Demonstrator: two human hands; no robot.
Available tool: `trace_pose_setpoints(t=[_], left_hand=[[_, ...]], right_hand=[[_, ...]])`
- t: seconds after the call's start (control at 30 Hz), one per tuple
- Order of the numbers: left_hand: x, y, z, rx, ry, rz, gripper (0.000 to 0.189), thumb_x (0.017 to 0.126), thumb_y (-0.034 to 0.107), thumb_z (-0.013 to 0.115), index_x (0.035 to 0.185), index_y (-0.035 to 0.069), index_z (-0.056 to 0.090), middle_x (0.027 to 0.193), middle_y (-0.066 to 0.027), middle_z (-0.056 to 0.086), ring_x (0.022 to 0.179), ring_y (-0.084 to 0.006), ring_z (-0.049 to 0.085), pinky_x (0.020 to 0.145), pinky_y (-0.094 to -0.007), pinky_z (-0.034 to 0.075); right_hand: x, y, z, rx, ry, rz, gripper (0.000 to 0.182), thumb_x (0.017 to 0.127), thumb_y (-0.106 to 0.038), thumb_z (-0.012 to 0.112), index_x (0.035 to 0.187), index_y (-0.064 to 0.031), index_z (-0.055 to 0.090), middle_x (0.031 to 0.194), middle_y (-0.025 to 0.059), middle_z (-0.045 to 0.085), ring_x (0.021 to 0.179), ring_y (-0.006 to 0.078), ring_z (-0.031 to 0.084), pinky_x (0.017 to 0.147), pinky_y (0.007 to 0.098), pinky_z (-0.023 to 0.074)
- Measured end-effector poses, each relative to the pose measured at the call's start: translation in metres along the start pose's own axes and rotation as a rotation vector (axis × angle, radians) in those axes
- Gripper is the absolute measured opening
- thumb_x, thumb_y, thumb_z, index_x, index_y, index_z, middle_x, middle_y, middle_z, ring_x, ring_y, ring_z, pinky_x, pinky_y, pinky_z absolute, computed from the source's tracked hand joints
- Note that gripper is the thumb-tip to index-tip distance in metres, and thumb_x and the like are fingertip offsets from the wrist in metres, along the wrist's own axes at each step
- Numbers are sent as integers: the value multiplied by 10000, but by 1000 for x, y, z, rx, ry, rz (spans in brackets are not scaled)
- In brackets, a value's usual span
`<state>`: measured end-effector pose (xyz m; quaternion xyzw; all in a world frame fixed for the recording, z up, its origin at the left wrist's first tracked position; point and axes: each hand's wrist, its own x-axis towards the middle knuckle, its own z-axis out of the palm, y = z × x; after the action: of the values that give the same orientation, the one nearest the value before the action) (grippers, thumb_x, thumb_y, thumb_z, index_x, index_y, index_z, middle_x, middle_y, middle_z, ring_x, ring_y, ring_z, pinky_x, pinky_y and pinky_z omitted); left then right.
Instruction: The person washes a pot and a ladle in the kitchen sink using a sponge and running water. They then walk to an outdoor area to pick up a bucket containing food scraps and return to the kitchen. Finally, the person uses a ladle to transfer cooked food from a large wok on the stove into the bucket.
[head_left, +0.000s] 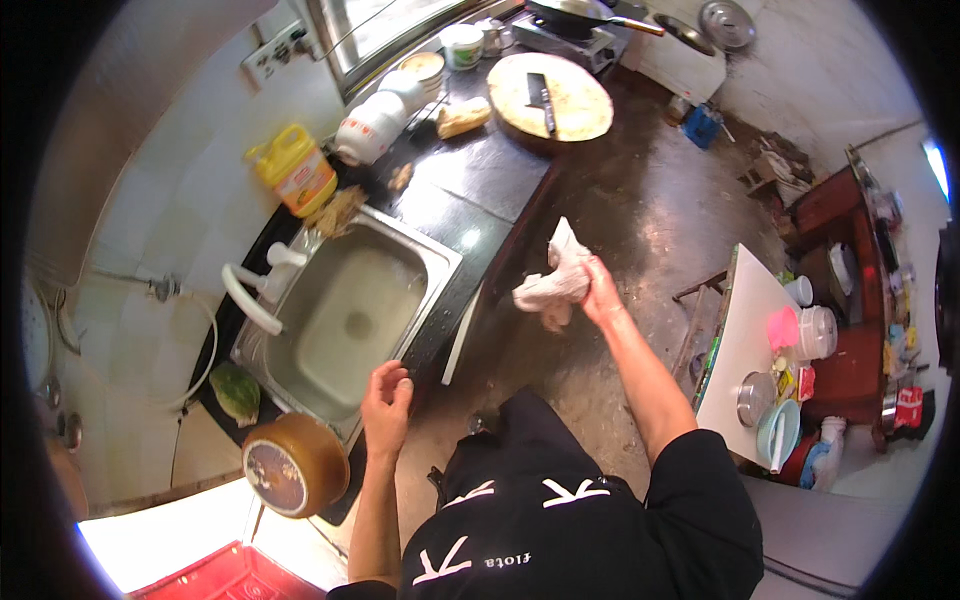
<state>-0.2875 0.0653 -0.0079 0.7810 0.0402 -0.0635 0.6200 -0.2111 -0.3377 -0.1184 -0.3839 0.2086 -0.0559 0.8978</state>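
Note:
A crumpled whitish cloth (556, 286) is gripped in my right hand (597, 289), held out over the floor to the right of the counter. Part of the cloth sticks up and the rest droops to the left. My left hand (386, 405) holds nothing, its fingers loosely bent, near the front rim of the stainless steel sink (442, 259). Cloudy-looking water seems to stand in the basin. A white faucet (255, 300) curves over the sink's far side. Beside the sink's near end, a brown pot (319, 457) rests upside down or tipped, its base showing.
A cleaver (538, 90) lies on a round chopping board (581, 112) on the black counter (480, 172). A yellow oil jug (300, 169), stacked bowls (371, 126) and a green gourd-like vegetable (236, 391) line the wall side. To the right stands a white table (724, 382) with tubs.

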Motion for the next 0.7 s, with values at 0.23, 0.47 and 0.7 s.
trace_pose_setpoints(t=[0.23, 0.47, 0.7], left_hand=[[68, -13, 120, -308, -304, -227, 522, 881, 213, 606, 1316, 9, 400, 1261, -155, 496, 1122, -210, 503, 927, -309, 419], [107, -7, 227, -28, -115, -26, 180, 815, 138, 627, 938, 6, 621, 828, -37, 625, 797, -101, 547, 747, -269, 450], [180, 37, 249, -200, 214, 27, 145, 861, 145, 581, 945, 30, 559, 832, -13, 577, 795, -97, 515, 739, -260, 443]], right_hand=[[-35, 10, 85, -16, -318, 84, 310, 935, -278, 533, 1161, -68, 508, 1140, 63, 564, 1074, 178, 535, 935, 337, 441], [4, -25, 28, -382, -178, 22, 503, 729, -55, 678, 1181, -64, 456, 1122, 72, 523, 1041, 161, 513, 884, 296, 438], [118, -58, 77, -614, -408, -219, 446, 727, 13, 598, 1162, -30, 507, 1118, 43, 534, 1093, 154, 493, 966, 292, 383]])
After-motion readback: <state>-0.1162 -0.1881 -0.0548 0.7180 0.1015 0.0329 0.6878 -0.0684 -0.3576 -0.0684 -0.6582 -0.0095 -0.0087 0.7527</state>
